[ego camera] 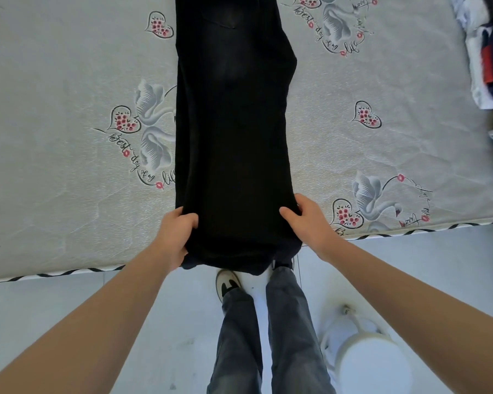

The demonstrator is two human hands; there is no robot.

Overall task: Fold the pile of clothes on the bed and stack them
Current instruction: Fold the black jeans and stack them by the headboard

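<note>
A pair of black trousers [234, 123] lies lengthwise down the middle of the bed [69, 137], folded leg on leg, its near end hanging over the bed's front edge. My left hand [175, 237] grips the near left corner of the trousers, thumb on top. My right hand [310, 223] grips the near right corner, thumb on the cloth. At the right edge of the bed lies a pile of clothes [487, 61] in white, navy and red, partly cut off by the frame.
The mattress is grey with swan and heart prints and has a striped front border [69, 273]. My legs and shoes [228, 282] stand on the pale floor just below the bed edge. A white stool-like object [373, 362] stands on the floor at my right.
</note>
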